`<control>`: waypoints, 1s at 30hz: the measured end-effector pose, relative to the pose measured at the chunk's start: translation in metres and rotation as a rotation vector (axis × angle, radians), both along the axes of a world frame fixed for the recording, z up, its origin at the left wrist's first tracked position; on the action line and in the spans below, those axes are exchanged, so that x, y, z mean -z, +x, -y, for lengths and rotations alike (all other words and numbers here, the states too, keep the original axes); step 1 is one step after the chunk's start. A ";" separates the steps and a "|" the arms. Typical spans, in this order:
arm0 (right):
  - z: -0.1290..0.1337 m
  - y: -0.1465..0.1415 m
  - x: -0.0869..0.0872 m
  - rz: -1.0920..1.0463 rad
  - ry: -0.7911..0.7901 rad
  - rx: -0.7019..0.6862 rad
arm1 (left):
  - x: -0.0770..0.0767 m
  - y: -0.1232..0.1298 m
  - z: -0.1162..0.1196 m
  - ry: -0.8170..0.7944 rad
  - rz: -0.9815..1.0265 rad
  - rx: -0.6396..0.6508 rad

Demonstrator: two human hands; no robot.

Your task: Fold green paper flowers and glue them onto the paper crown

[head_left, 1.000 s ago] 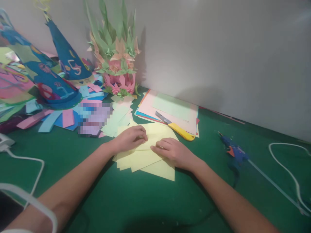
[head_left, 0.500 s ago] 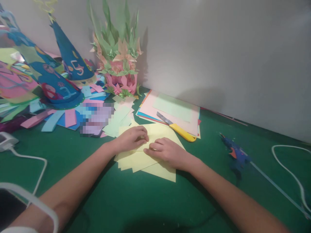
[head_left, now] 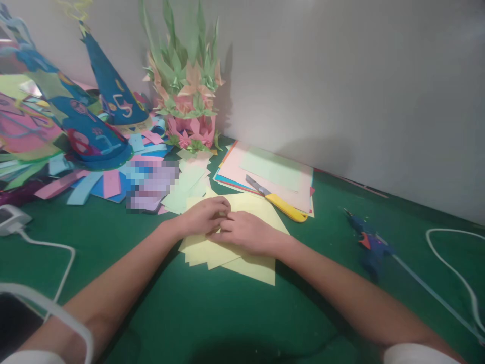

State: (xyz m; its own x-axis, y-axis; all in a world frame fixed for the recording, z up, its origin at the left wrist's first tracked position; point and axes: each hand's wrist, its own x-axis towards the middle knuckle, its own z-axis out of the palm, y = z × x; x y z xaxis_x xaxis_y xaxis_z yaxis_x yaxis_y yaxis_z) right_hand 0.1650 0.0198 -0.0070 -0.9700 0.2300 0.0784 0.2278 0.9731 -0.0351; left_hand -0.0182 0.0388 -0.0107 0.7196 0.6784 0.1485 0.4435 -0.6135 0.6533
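Several yellow paper sheets lie in a loose, overlapping stack on the green table. On top of them my left hand has its fingers curled and closed on yellow paper. My right hand presses against the paper just beside it, fingers together, its fingertips touching or nearly touching the left fingers. The hands hide the edges of the piece between them. Just beyond my right hand, a yellow utility knife with its blade out rests partly on a stack of coloured paper.
A blue glue gun and a white cable lie at right. Blue cone hats, paper strips and a pink-green folded-paper crown stand at back left. Pale green paper pieces lie nearby. A wall closes the back.
My right hand has slid left along the yellow paper, up to my left fingers. My left hand stays almost in place. The view has shifted slightly.
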 end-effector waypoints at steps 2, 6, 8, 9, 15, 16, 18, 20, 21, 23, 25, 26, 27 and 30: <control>0.002 0.001 -0.001 0.001 0.008 0.026 | 0.000 0.000 0.000 -0.007 0.009 0.001; 0.006 0.003 -0.005 0.006 0.020 0.072 | -0.001 0.000 0.001 -0.016 0.010 -0.004; 0.007 0.002 -0.005 0.008 0.027 0.089 | -0.002 0.001 0.001 -0.013 0.006 -0.006; 0.008 0.001 -0.006 0.012 0.029 0.094 | -0.002 0.001 0.001 -0.014 0.006 -0.007; 0.011 -0.004 -0.007 0.031 0.029 0.103 | -0.001 0.001 0.001 -0.029 0.007 -0.023; 0.011 -0.003 -0.008 0.030 0.029 0.104 | 0.000 0.000 0.001 -0.027 0.012 -0.019; 0.011 0.001 -0.010 0.027 0.019 0.105 | 0.001 0.000 0.000 -0.026 0.025 -0.007; 0.012 0.009 -0.011 0.032 -0.008 0.127 | 0.001 -0.001 0.000 -0.036 0.034 0.008; 0.012 0.014 -0.011 0.036 -0.023 0.153 | 0.000 -0.001 0.000 -0.045 0.031 0.013; 0.014 0.022 -0.009 0.036 -0.047 0.217 | -0.003 -0.001 0.001 -0.055 0.018 0.016; 0.016 0.029 -0.007 0.030 -0.051 0.257 | -0.006 -0.001 0.002 -0.048 0.007 0.027; 0.017 0.031 -0.006 0.025 -0.049 0.265 | -0.007 -0.001 0.002 -0.039 0.008 0.038; 0.018 0.033 -0.005 0.021 -0.047 0.264 | -0.008 -0.002 0.003 -0.030 0.010 0.049; 0.021 0.033 -0.006 0.006 -0.045 0.257 | -0.009 -0.004 0.004 -0.018 0.015 0.069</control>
State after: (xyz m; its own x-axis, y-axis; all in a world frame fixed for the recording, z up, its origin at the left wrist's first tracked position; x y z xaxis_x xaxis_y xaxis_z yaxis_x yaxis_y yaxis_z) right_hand 0.1985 -0.0010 -0.0012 -0.8798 0.4719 0.0569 0.4676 0.8807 -0.0751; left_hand -0.0220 0.0351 -0.0020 0.7626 0.6298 0.1478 0.3908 -0.6306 0.6705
